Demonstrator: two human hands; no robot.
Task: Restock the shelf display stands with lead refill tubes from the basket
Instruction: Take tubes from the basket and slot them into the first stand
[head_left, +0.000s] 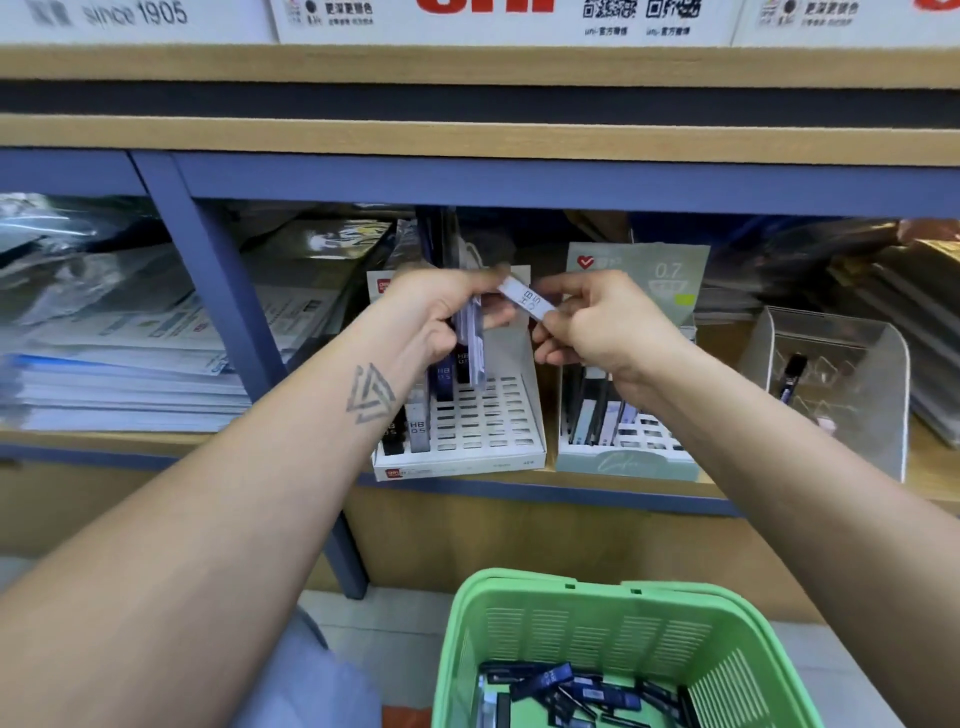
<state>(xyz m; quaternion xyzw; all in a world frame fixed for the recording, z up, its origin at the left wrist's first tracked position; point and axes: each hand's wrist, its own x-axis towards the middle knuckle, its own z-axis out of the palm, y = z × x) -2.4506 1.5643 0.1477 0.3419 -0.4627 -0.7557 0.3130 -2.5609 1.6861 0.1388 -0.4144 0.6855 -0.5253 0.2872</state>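
hands (519, 306) pinch tube (524, 297) marked "hb"

Stacked papers and plastic-wrapped booklets (119, 358) fill the left shelf compartment behind a blue shelf post (218, 275), with white brand signs (498, 18) lining the top.

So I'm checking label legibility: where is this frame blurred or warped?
Head view: the top signage is smeared, shelf edges bow with wide-angle distortion, the tube pinched in the right hand reads softly, and the HB tubes in the white stand stay legible.
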